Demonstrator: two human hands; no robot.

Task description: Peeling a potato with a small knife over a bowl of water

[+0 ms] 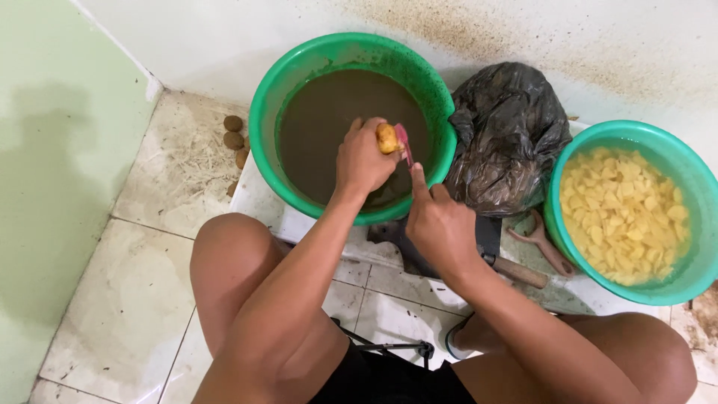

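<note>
My left hand (363,158) grips a small yellow potato (387,138) above a green basin (351,54) of muddy brown water. My right hand (440,223) holds a pink-handled peeler (404,141) with its tip against the potato, index finger stretched along the handle. Both hands hover over the basin's near right part.
A second green basin (677,161) at the right holds water and several peeled yellow potato pieces. A black plastic bag (508,131) sits between the basins. A cleaver with a wooden handle (520,271) and another peeler (544,245) lie on a white board. Unpeeled potatoes (234,132) rest on the tiled floor.
</note>
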